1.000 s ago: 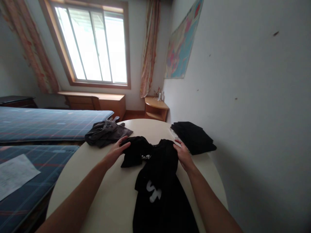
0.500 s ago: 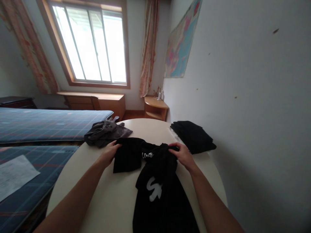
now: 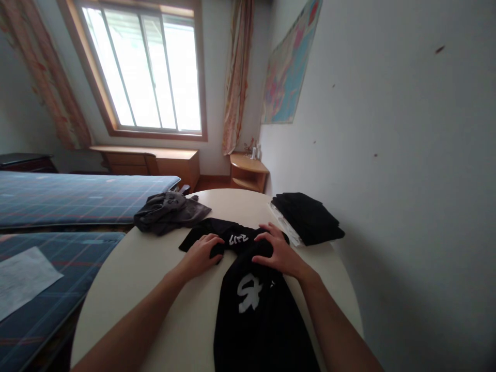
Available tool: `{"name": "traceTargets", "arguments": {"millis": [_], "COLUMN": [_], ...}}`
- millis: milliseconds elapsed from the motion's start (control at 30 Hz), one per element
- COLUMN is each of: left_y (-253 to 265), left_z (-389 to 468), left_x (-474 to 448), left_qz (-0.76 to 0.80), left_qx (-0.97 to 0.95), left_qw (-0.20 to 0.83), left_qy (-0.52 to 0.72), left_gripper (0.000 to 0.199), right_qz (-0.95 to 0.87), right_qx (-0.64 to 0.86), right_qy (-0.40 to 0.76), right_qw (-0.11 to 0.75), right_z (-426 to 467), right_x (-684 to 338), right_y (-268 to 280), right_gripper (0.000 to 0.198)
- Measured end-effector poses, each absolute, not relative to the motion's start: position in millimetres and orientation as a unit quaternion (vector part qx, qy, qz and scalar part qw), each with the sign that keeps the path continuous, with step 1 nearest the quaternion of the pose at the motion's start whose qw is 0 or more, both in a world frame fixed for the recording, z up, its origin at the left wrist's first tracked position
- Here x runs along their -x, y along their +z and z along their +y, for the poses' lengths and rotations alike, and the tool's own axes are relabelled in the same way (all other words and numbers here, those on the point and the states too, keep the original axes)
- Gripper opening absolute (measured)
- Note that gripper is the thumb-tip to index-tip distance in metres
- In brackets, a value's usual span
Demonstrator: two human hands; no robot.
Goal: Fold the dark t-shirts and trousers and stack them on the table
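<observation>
A black T-shirt (image 3: 267, 330) with white printed lettering lies on the round cream table (image 3: 155, 320), its lower part running toward me past the bottom of the view. My left hand (image 3: 202, 255) rests at the sleeve on the left, fingers curved and thumb apart, with black cloth showing in the gap. On the right side of the upper shirt is my right hand (image 3: 279, 254), its fingers spread over the fabric and not pinched. White print shows between both hands and again lower down the shirt.
A crumpled dark grey garment (image 3: 170, 212) lies at the table's back left. Folded black clothes (image 3: 308, 217) are stacked at the back right, with something white beneath. Beds with blue plaid mattresses (image 3: 89, 196) stand left; a white wall (image 3: 406, 206) is close on the right.
Both hands have let go of the shirt's upper edges and moved inward onto the cloth. The left sleeve now lies flatter, and the white print has shifted and shows more fully.
</observation>
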State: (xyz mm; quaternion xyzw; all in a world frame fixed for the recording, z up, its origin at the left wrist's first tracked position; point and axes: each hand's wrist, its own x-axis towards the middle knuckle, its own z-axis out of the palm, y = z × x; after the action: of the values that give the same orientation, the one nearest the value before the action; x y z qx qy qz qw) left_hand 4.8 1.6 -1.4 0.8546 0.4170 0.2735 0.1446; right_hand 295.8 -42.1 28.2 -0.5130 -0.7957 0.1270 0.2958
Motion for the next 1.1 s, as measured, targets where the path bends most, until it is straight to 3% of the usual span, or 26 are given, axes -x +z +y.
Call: {"name": "traceTargets", "arguments": {"millis": [67, 133, 300, 533, 700, 833, 967, 1100], "left_y": [-6.7, -10.0, -6.0, 13.8, 20.3, 24.5, 23.9, 17.7], "left_z": [1.8, 5.3, 17.4, 39.0, 40.1, 19.6, 0.4, -1.0], "left_x": [-6.1, -4.1, 10.0, 63.9, 73.2, 39.1, 12.3, 12.1], "left_qz": [0.437, 0.473, 0.515, 0.636, 0.680, 0.691, 0.703, 0.711], "left_qx": [-0.852, -0.836, -0.816, -0.631, -0.551, -0.621, -0.683, -0.684], "left_qw": [0.139, 0.131, 0.097, -0.014, -0.053, 0.006, 0.019, 0.019], "left_qy": [0.254, 0.246, 0.245, 0.444, 0.480, 0.370, 0.198, 0.163], "left_gripper": [0.027, 0.026, 0.024, 0.028, 0.029, 0.028, 0.042, 0.054], "right_qz": [-0.823, -0.821, -0.793, -0.682, -0.625, -0.559, -0.582, -0.610], "right_qx": [0.468, 0.456, 0.472, 0.579, 0.657, 0.734, 0.725, 0.696], "right_qy": [0.176, 0.203, 0.237, 0.128, 0.041, 0.064, 0.103, 0.101], "right_qw": [0.271, 0.279, 0.304, 0.427, 0.419, 0.381, 0.355, 0.364], "right_z": [-47.9, -50.1, -41.6, -24.9, -18.9, -19.1, -20.2, -21.2], "right_x": [-289.4, -286.6, -297.8, -331.5, -340.1, -337.4, -330.8, -321.8], "right_y": [29.6, 28.2, 27.8, 25.1, 14.7, 10.8, 7.7, 5.9], "right_gripper": [0.064, 0.066, 0.024, 0.029, 0.032, 0.025, 0.022, 0.029]}}
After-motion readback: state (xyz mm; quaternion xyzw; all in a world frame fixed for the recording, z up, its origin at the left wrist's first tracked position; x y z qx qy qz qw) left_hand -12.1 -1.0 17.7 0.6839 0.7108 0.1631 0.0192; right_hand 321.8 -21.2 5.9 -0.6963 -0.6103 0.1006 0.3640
